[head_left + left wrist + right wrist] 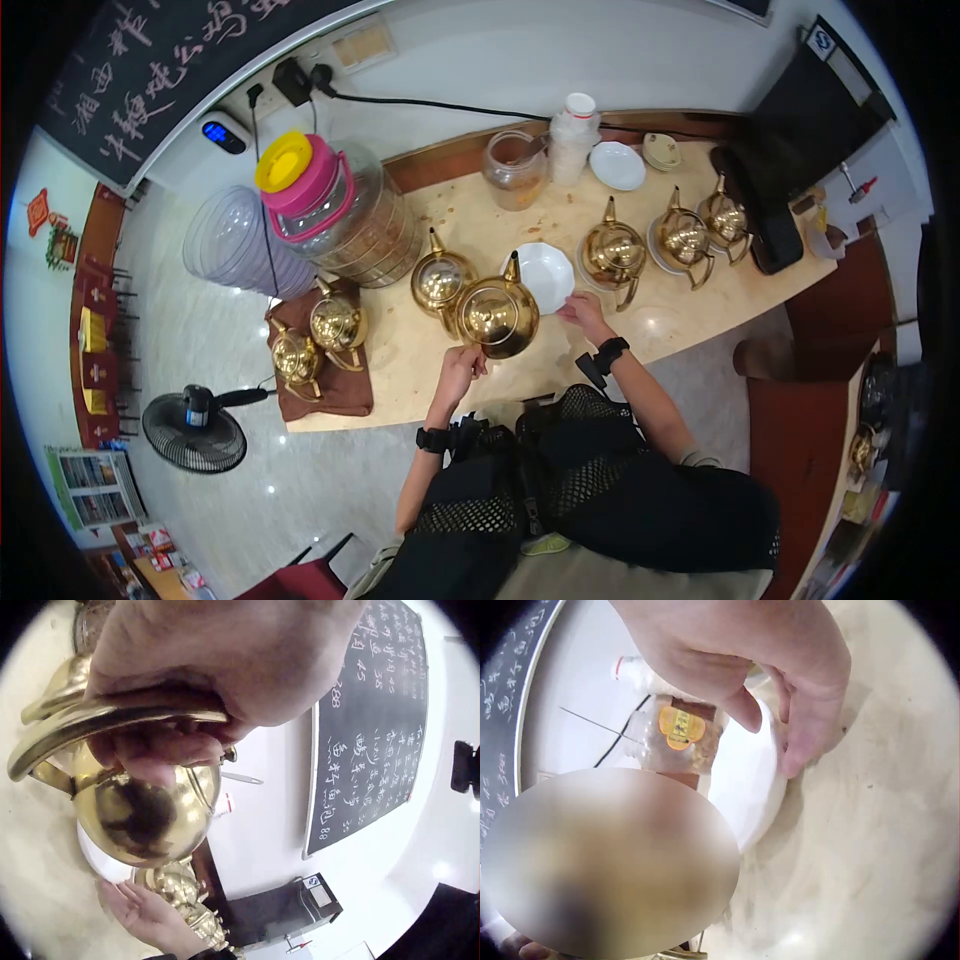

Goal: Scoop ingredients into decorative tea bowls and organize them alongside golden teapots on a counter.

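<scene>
The left hand [462, 370] has its grip curled round the handle [75, 721] of the gold teapot [497, 320], while the right hand [588, 311] pinches the white plate [550, 276], just beside the teapot at the tabletop [410, 376]. Support the teapot upright by its handle, hold the plate level, and guide the spout [513, 267] clear of its rim, avoiding the neighbouring teapot [439, 282].

The left grip [217, 667] curls round the gold teapot's handle [112, 716], a chalkboard [367, 727] beyond.
</scene>
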Tool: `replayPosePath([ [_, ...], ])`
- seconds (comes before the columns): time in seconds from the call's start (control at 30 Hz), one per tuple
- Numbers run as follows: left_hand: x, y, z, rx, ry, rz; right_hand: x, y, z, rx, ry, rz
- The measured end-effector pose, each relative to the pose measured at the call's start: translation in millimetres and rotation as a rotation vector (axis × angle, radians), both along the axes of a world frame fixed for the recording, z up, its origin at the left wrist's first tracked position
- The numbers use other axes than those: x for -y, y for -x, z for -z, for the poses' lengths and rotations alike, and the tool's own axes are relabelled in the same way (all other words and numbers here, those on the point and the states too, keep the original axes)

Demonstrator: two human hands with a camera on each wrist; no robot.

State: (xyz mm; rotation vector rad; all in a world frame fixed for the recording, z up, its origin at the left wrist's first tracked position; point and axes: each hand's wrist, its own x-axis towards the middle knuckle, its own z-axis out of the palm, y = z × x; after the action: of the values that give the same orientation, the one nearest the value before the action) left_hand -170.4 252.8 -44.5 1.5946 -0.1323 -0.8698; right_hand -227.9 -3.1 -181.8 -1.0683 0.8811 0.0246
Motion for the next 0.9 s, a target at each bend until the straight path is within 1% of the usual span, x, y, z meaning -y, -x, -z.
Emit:
replayPosePath([
  [0.1,23,-10,12,0.015,0.056,0.040,1,21,-37,-0.020,0.075,0.070],
  [0.13,31,-13,15,0.030,0.095,0.055,4,30,-45,-0.009,0.054,0.009],
  [0.17,42,-15,18,-0.020,0.073,0.016,6,38,-49,0.003,0.033,-0.052],
  [0.2,52,-17,20,-0.015,0.076,0.035,7,48,-50,0.008,0.036,-0.032],
  [0.27,71,-22,31,-0.105,0.092,0.018,11,69,-51,-0.003,0.007,-0.019],
  [0.33,86,-25,44,-0.086,0.089,0.084,16,85,-55,-0.043,0.030,-0.013],
  [0.4,102,-23,56,-0.022,0.062,0.011,19,99,-61,-0.073,0.106,0.041],
  [0.43,109,-19,59,0.028,0.122,-0.020,21,104,-64,-0.079,0.108,0.059],
  [0.5,115,-20,63,-0.009,0.083,0.004,25,107,-70,0.010,0.134,0.121],
  [0.57,118,-20,62,-0.049,0.014,0.012,31,107,-72,0.037,0.125,0.166],
  [0.6,120,-19,64,-0.049,0.015,0.017,33,106,-73,0.064,0.113,0.198],
  [0.67,125,-14,69,-0.036,0.060,-0.054,33,100,-83,0.072,0.135,0.200],
  [0.73,126,-11,72,-0.025,0.071,-0.055,36,94,-82,0.081,0.160,0.199],
  [0.8,130,-11,70,-0.014,0.085,-0.058,41,85,-64,-0.052,0.313,0.097],
  [0.83,130,-10,68,-0.026,0.092,-0.056,42,81,-58,-0.052,0.313,0.096],
  [0.9,131,-9,67,-0.039,0.098,-0.059,43,75,-46,-0.014,0.556,0.127],
])
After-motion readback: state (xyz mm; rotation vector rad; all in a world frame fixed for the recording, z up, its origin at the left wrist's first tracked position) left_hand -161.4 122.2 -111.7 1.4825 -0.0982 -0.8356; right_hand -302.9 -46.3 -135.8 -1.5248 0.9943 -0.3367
